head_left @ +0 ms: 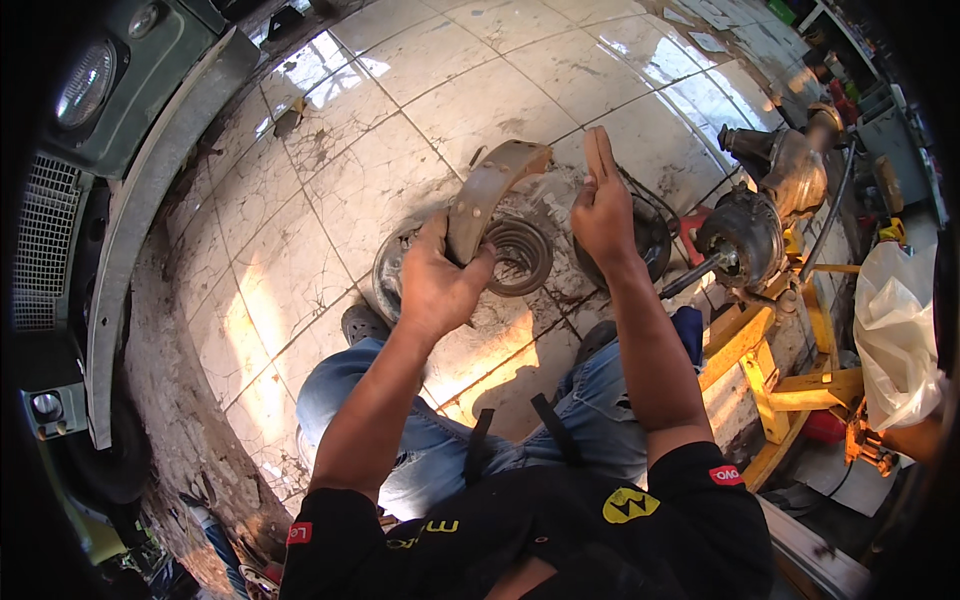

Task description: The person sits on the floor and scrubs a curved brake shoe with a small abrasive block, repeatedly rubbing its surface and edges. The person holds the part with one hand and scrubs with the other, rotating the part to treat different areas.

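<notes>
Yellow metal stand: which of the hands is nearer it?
Right. The right hand is left of the yellow metal stand in the picture; the left hand, holding a curved metal piece, is farther left.

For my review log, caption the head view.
Left hand holds a curved metal piece over a tiled floor, right hand alongside.

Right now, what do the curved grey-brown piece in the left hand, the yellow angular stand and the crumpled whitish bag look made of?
Curved grey-brown piece: probably dull metal; rivet-like spots show.
Yellow angular stand: likely painted metal; opaque colour, straight bars.
Crumpled whitish bag: apparently thin plastic; glossy folds.
</notes>
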The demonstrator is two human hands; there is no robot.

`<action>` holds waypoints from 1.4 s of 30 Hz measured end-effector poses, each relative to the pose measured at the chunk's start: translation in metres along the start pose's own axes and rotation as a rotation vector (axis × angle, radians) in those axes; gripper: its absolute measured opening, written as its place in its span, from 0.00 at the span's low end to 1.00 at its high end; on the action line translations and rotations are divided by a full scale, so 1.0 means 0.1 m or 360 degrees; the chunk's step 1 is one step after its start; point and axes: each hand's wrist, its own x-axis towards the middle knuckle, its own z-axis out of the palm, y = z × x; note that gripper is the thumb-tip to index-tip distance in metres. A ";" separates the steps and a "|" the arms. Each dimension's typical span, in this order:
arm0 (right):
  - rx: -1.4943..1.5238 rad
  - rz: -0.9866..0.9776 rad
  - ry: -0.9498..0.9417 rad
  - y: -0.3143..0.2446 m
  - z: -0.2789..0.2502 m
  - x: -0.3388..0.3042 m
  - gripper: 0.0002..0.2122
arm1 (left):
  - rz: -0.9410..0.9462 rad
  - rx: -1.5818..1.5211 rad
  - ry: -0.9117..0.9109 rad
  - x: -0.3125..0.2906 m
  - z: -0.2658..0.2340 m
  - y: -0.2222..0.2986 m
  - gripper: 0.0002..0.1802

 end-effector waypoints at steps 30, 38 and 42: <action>-0.0058 -0.0492 -0.0500 0.14 0.11 -0.29 0.36 | 0.0360 0.0770 -0.0283 -0.10 -0.57 0.11 0.25; -0.0171 -0.0485 -0.0474 0.12 0.16 -0.34 0.34 | 0.0338 0.0815 -0.0247 -0.08 -0.63 0.14 0.26; -0.0027 -0.0464 -0.0543 0.06 0.14 -0.41 0.33 | 0.0130 0.0956 -0.0191 -0.07 -0.58 0.17 0.26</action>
